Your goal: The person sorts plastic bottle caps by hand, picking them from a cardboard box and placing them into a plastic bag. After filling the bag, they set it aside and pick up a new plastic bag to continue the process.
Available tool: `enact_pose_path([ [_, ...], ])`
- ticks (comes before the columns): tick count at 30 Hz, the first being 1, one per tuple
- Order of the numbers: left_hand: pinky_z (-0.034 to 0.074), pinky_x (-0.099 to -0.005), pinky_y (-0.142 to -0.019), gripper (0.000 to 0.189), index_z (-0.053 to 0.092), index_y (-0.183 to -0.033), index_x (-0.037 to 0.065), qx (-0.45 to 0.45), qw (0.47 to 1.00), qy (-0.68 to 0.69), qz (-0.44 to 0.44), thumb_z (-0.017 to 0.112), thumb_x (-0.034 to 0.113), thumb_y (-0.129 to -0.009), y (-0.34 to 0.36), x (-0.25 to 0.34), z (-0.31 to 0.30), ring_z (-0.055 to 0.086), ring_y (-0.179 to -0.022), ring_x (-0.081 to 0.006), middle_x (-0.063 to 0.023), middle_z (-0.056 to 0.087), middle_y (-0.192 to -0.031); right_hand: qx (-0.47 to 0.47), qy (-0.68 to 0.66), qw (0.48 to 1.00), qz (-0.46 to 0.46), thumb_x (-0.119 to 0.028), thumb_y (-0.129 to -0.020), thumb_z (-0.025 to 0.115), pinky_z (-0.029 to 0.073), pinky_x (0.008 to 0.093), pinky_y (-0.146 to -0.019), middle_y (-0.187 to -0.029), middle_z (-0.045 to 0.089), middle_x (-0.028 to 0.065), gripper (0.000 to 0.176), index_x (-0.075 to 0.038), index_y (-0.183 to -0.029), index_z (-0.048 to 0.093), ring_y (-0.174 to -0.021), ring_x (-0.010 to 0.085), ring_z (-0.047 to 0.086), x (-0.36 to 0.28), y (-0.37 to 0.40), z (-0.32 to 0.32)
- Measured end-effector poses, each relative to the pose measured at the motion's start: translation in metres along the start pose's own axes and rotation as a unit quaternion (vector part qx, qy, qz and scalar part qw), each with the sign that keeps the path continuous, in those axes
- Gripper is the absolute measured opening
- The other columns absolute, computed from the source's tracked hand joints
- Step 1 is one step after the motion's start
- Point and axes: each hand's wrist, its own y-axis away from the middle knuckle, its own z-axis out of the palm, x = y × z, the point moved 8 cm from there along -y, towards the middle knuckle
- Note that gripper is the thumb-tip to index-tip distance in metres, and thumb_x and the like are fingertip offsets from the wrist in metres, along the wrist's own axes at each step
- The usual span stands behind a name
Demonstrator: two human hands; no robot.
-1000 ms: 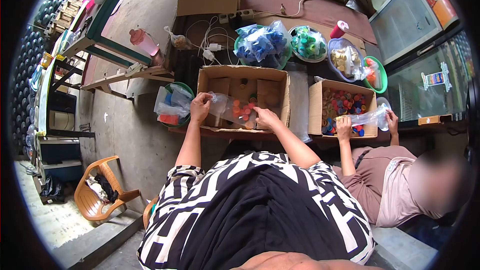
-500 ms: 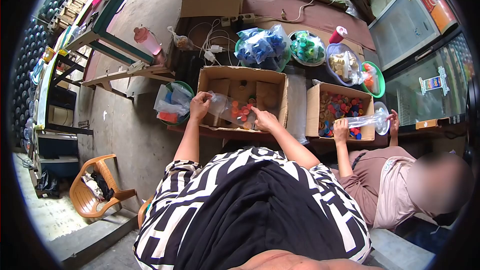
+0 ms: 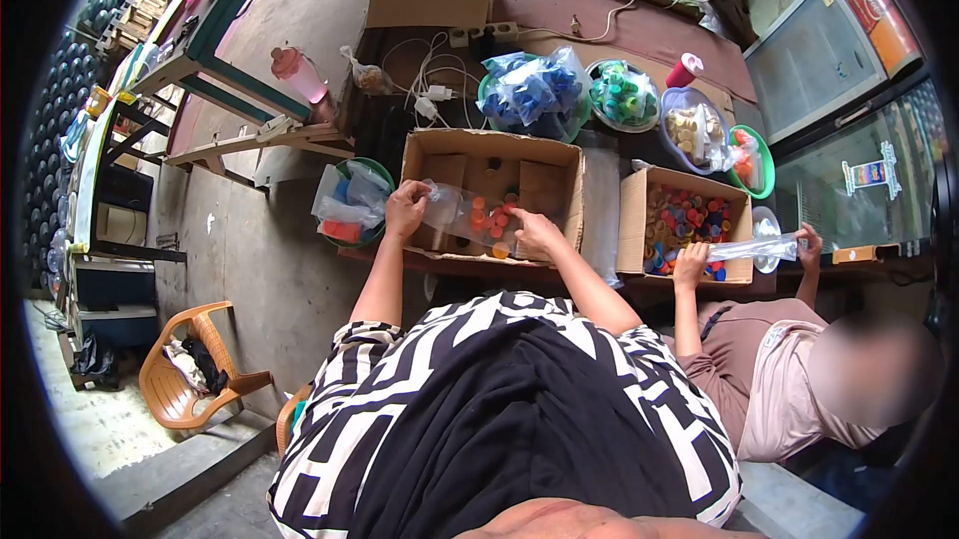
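Note:
My left hand (image 3: 407, 207) is closed on the upper left end of a clear plastic bag (image 3: 446, 205), which slants across the open cardboard box (image 3: 420, 152) in front of me. Red-orange bottle caps (image 3: 488, 218) show at the bag's right part, in the middle of the box. My right hand (image 3: 540, 236) reaches over the box's front right side, thumb and index drawn together right at the red caps; I cannot tell what is between the fingertips. A few dark caps lie deeper in the box.
Right of me a co-worker's hands (image 3: 691, 265) stretch a clear bag (image 3: 751, 250) over a box of mixed caps (image 3: 689, 224). Behind stand basins of bagged blue caps (image 3: 539, 89), green caps (image 3: 621, 94) and pale caps (image 3: 692, 129). A green basin (image 3: 372, 239) with plastic bags is at left.
My right hand's pointing index has drawn in toward the thumb at the red caps. My left hand keeps its hold on the bag. The co-worker's bag is pulled flatter, the far hand further right.

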Motion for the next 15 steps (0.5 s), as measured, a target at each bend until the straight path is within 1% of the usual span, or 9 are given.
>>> enact_pose_path([
  [2,0.051,-0.0294,-0.070,0.011,0.066,-0.089,0.004,-0.023,0.999,-0.028,-0.014,0.063,0.004,-0.078,-0.001,-0.002,0.003,0.066,-0.078,-0.0195,-0.0073,0.065,-0.089,0.002,-0.014,1.000,-0.004,-0.015,-0.075,0.062,0.048,0.0443,-0.090,-0.111,0.065,0.0174,0.060,-0.018,-0.134,0.049,-0.106,0.0322,0.061,0.004,-0.003,0.002],
  [4,0.051,-0.0296,-0.070,0.011,0.066,-0.089,0.005,-0.024,0.999,-0.027,-0.012,0.063,0.004,-0.078,-0.002,0.002,0.002,0.066,-0.077,-0.0200,-0.0071,0.065,-0.088,-0.005,-0.017,1.000,0.000,-0.016,-0.076,0.062,0.048,0.0445,-0.091,-0.110,0.065,0.0187,0.059,-0.018,-0.134,0.049,-0.105,0.0336,0.060,-0.003,0.000,0.002],
  [6,0.050,-0.0299,-0.069,0.011,0.066,-0.089,0.005,-0.027,0.999,-0.030,-0.014,0.063,0.004,-0.078,0.001,0.004,0.001,0.065,-0.076,-0.0205,-0.0070,0.064,-0.088,-0.028,0.012,0.999,0.008,-0.017,-0.077,0.061,0.047,0.0450,-0.092,-0.110,0.064,0.0201,0.058,-0.019,-0.134,0.049,-0.106,0.0357,0.060,-0.012,0.005,0.010],
  [8,0.050,-0.0310,-0.068,0.011,0.066,-0.089,0.005,-0.025,0.999,-0.032,0.004,0.063,0.005,-0.078,0.001,0.008,0.000,0.064,-0.074,-0.0211,-0.0071,0.064,-0.087,-0.037,0.008,0.999,0.020,-0.018,-0.077,0.060,0.046,0.0455,-0.093,-0.113,0.063,0.0210,0.058,-0.020,-0.134,0.049,-0.108,0.0373,0.059,-0.026,0.007,0.016],
  [10,0.049,-0.0318,-0.067,0.011,0.066,-0.089,0.005,-0.027,0.999,-0.036,0.005,0.063,0.005,-0.078,0.000,0.005,0.001,0.064,-0.073,-0.0218,-0.0076,0.064,-0.087,-0.071,-0.004,0.997,0.027,-0.017,-0.077,0.058,0.045,0.0453,-0.095,-0.117,0.062,0.0206,0.059,-0.021,-0.135,0.048,-0.110,0.0372,0.057,-0.032,0.005,0.033],
  [11,0.049,-0.0319,-0.067,0.011,0.066,-0.090,0.005,-0.016,0.999,-0.044,0.013,0.063,0.006,-0.079,0.000,0.005,0.000,0.063,-0.073,-0.0222,-0.0077,0.063,-0.087,-0.077,-0.022,0.996,0.031,-0.015,-0.075,0.058,0.044,0.0443,-0.097,-0.118,0.061,0.0202,0.061,-0.018,-0.136,0.048,-0.112,0.0355,0.057,-0.035,0.003,0.038],
  [12,0.049,-0.0319,-0.067,0.012,0.066,-0.090,0.005,-0.005,0.998,-0.051,0.021,0.063,0.006,-0.079,0.001,0.006,-0.001,0.063,-0.073,-0.0225,-0.0077,0.063,-0.087,-0.077,-0.024,0.996,0.033,-0.015,-0.075,0.058,0.044,0.0443,-0.097,-0.118,0.061,0.0202,0.061,-0.018,-0.136,0.048,-0.112,0.0355,0.057,-0.026,-0.004,0.048],
  [14,0.049,-0.0327,-0.067,0.013,0.065,-0.092,0.005,-0.008,0.999,-0.045,0.028,0.063,0.007,-0.080,0.002,0.007,-0.001,0.062,-0.072,-0.0232,-0.0081,0.063,-0.088,-0.105,-0.017,0.994,-0.006,-0.017,-0.075,0.059,0.046,0.0416,-0.095,-0.120,0.059,0.0221,0.060,-0.012,-0.134,0.048,-0.113,0.0328,0.057,-0.008,-0.019,0.074],
  [15,0.049,-0.0331,-0.067,0.013,0.065,-0.093,0.005,-0.011,0.999,-0.041,0.026,0.063,0.007,-0.080,0.001,0.009,-0.002,0.062,-0.072,-0.0233,-0.0082,0.063,-0.088,-0.092,-0.012,0.996,0.003,-0.017,-0.073,0.060,0.048,0.0391,-0.091,-0.116,0.063,0.0192,0.059,-0.008,-0.131,0.051,-0.109,0.0301,0.060,-0.011,-0.020,0.071],
])
